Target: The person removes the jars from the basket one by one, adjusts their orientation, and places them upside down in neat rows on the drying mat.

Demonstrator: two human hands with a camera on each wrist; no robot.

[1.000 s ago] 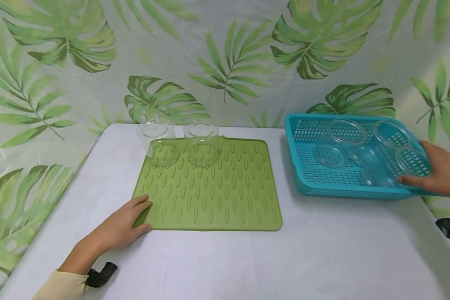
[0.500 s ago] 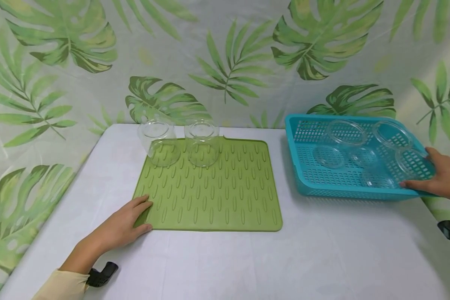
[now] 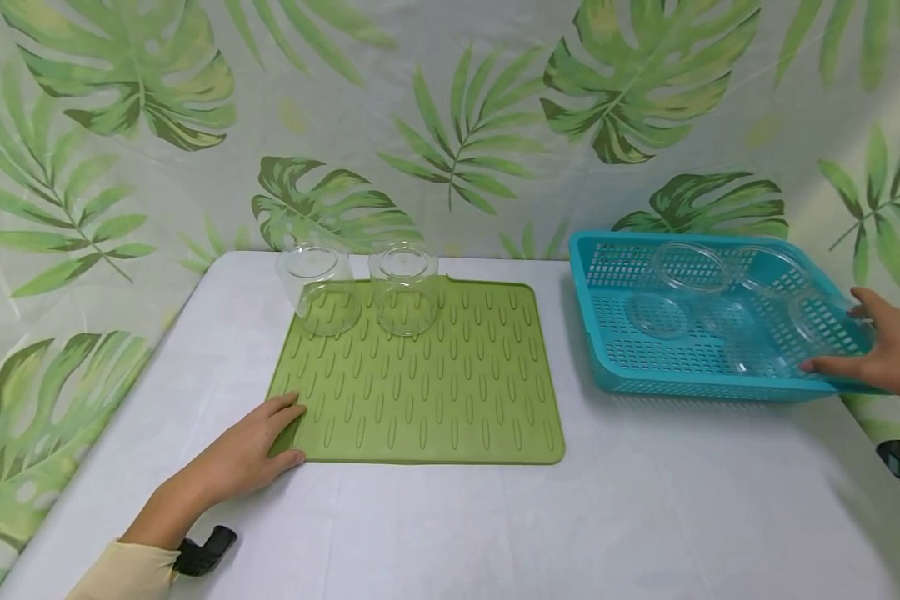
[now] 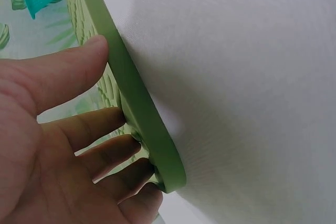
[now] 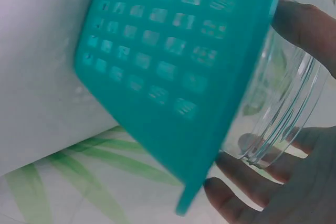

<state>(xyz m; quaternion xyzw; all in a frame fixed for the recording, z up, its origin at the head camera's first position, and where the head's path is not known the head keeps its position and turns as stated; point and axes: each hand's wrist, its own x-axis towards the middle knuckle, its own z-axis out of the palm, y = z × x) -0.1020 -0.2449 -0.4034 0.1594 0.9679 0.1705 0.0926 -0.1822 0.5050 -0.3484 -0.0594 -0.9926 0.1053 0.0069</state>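
Note:
My left hand (image 3: 243,446) rests on the near left corner of a green ridged drying mat (image 3: 450,400), its fingers spread. In the left wrist view the thumb (image 4: 97,51) lies against the mat's edge and the fingertips touch its surface. At the right end of a blue perforated basket (image 3: 690,383), my right hand (image 3: 896,346) grips a clear cup (image 3: 813,321). The right wrist view has the thumb and fingers around the ridged rim of this cup (image 5: 294,114), partly hidden behind the basket wall. Several clear cups stand in the basket.
Two clear cups (image 3: 330,308) stand side by side at the back left of the mat, one at its edge. The white-covered table (image 3: 457,533) ends at a leaf-print cloth (image 3: 480,125) behind it. The basket's right end reaches the table's right side.
My right hand has moved slightly right, and the cup at it has shifted the same way. The back right cup has shifted a little left. My left hand stays on the mat corner.

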